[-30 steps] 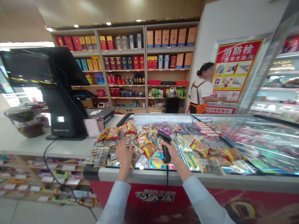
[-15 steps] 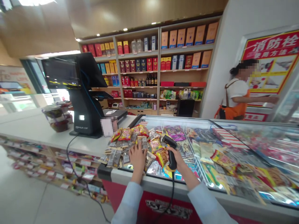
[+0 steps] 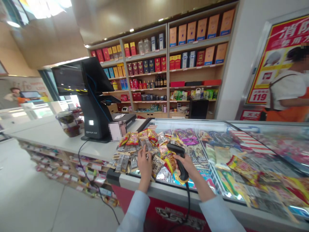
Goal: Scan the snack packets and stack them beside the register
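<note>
My right hand (image 3: 185, 163) is wrapped round the handle of a black barcode scanner (image 3: 178, 154), whose head points left over the snack packets. My left hand (image 3: 145, 163) rests on the pile of small packets, its fingers bent down onto a clear-and-brown packet (image 3: 146, 143); whether it grips one is hard to see. Red-and-yellow snack packets (image 3: 133, 138) lie behind and left of it, and another yellow one (image 3: 170, 161) lies between the hands. Brown packets (image 3: 122, 162) spread to the left on the glass top of the freezer (image 3: 154, 187).
A black checkout terminal (image 3: 94, 106) stands on the white counter (image 3: 43, 129) beside plastic tubs (image 3: 70, 124). More packets (image 3: 243, 169) lie on the glass at right. A cable (image 3: 188, 199) hangs from the scanner. A person (image 3: 288, 87) stands at far right.
The view has shifted, so the counter and shelves sit further right. My left hand's fingers have drawn closer together over the packets. The person has moved toward the right edge.
</note>
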`<state>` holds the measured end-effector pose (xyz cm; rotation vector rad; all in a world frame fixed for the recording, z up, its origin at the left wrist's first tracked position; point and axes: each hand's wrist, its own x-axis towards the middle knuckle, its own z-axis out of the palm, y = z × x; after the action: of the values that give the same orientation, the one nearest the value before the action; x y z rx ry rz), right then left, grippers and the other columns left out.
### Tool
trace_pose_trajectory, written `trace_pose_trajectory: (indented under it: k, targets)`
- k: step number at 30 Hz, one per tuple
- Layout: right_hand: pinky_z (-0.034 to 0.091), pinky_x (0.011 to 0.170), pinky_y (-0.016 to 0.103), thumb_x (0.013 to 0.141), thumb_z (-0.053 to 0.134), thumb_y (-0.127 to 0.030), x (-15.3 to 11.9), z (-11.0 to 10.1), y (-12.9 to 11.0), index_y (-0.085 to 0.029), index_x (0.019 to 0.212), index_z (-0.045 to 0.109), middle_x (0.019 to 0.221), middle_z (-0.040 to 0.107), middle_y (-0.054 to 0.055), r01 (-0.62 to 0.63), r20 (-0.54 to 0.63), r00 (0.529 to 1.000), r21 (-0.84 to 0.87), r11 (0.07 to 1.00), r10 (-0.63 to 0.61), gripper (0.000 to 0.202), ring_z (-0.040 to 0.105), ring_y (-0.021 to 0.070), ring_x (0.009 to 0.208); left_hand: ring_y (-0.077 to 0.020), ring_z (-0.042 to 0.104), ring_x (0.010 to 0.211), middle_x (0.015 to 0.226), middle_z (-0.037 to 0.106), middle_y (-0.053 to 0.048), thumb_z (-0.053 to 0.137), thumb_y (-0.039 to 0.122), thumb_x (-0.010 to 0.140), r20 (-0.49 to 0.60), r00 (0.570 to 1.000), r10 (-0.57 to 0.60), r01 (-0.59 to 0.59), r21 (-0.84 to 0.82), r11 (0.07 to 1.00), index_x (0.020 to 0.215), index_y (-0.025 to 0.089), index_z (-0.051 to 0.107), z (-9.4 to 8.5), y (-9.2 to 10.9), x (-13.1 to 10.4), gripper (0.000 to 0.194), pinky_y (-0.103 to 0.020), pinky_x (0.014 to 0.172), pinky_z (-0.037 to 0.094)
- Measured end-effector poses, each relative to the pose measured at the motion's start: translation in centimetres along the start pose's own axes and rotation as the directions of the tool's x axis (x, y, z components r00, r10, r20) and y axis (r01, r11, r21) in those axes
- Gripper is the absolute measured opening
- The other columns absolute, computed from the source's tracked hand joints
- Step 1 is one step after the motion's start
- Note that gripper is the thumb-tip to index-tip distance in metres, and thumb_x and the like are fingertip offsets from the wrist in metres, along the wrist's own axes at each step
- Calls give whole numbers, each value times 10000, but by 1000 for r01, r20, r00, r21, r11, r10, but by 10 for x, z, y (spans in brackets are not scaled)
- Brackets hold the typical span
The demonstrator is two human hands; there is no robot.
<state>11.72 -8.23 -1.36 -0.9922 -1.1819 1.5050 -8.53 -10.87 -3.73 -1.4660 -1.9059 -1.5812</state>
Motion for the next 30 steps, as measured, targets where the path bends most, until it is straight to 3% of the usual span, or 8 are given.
trace_pose_trajectory:
  k: [8, 19, 30]
  targets:
    - [399, 367, 250, 659, 694, -418, -4, 5, -7, -189, 520, 522, 395, 517, -17, 91, 100, 992, -140, 986, -77, 318, 470, 114, 318, -224, 550, 1023, 1229, 457, -154, 322, 335, 944, -103, 994, -40, 36, -46, 998, 1410, 234, 396, 0, -1, 0, 483, -380, 854, 474]
    - [407, 382, 250, 687, 693, -404, -10, 8, -13, -194, 507, 538, 382, 528, -16, 151, 197, 973, -164, 975, -118, 317, 482, 126, 330, -231, 556, 1028, 1227, 450, -158, 318, 281, 939, -90, 996, -7, 9, 27, 1000, 1439, 237, 350, 0, -2, 0, 503, -378, 846, 484]
    - [396, 373, 234, 695, 693, -357, -14, 10, -16, -186, 497, 549, 380, 531, -13, 130, 200, 974, -118, 984, -105, 298, 476, 116, 318, -231, 559, 1042, 1252, 438, -162, 367, 180, 905, -77, 997, 1, 1, 36, 999, 1448, 245, 329, 1, -4, 0, 548, -382, 861, 482]
